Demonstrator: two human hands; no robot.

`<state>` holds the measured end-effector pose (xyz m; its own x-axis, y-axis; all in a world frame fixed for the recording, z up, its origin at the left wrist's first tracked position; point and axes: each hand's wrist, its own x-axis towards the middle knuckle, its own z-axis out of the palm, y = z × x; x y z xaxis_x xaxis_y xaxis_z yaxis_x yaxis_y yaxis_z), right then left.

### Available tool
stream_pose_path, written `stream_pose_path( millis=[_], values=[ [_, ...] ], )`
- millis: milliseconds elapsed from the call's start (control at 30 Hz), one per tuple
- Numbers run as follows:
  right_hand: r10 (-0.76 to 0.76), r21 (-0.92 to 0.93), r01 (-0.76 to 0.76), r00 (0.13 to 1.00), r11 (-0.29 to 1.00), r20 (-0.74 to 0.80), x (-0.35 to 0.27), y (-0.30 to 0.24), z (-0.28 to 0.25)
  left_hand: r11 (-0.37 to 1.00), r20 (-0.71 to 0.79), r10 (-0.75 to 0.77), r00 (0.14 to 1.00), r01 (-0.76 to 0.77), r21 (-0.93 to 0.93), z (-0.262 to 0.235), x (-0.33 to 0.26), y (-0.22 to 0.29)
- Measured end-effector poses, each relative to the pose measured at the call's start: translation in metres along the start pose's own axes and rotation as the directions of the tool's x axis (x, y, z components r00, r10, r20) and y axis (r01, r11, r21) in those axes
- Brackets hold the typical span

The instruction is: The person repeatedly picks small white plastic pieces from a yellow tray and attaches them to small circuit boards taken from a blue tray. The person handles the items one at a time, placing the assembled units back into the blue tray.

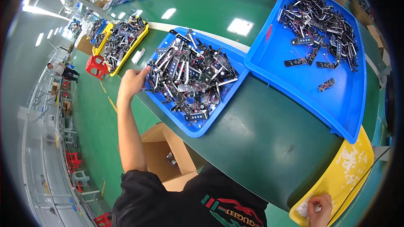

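Observation:
My left hand (133, 83) is at the left rim of a blue tray (194, 131), thumb reaching toward the heap and fingers curled. Whatever its fingertips hold is hidden. Small black electronic modules (191, 73) with silvery strips and thin wires fill that tray. At the lower right, my right hand (320, 210) is closed over a yellow tray (304, 193), low against a pile of small white pieces (302, 208). A bit of white shows by its fingertips, too small to make out. More white pieces (352, 162) lie scattered toward the tray's far end.
A larger blue tray (269, 69) with more modules stands to the right on the green table (261, 122). An open cardboard box (179, 151) is below the table edge. Farther left are a yellow tray (122, 65), a red stool (97, 66) and a distant person (63, 69).

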<state>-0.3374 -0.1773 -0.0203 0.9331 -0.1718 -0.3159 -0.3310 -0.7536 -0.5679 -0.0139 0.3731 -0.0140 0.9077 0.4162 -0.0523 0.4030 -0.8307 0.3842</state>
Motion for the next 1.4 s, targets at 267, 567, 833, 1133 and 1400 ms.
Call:
stream_pose_path(
  millis=[267, 567, 833, 1133, 1400],
  values=[
    [0.068, 0.083, -0.046, 0.955, 0.995, -0.290, 0.003, 0.005, 0.010, 0.897, -0.401, 0.440, 0.803, -0.375, 0.233, -0.016, -0.073, 0.095],
    [0.011, 0.162, 0.075, 0.880, 0.984, -0.475, 0.020, -0.021, 0.025, 0.370, -0.199, 0.898, 0.392, -0.918, -0.141, 0.123, -0.185, 0.258],
    [-0.051, 0.173, 0.185, 0.812, 0.967, -0.581, 0.015, -0.016, 0.032, 0.449, 0.109, 0.887, 0.450, -0.893, 0.036, 0.171, -0.124, 0.328],
    [-0.187, -0.013, 0.231, 0.750, 0.973, -0.635, 0.018, -0.015, 0.032, 0.530, 0.283, 0.842, 0.460, -0.803, -0.271, 0.168, -0.090, 0.317],
    [-0.182, 0.177, 0.436, 0.663, 0.883, -0.726, 0.024, -0.046, 0.032, 0.140, 0.319, 0.870, 0.376, 0.431, -0.891, 0.107, -0.185, 0.269]
  ],
)
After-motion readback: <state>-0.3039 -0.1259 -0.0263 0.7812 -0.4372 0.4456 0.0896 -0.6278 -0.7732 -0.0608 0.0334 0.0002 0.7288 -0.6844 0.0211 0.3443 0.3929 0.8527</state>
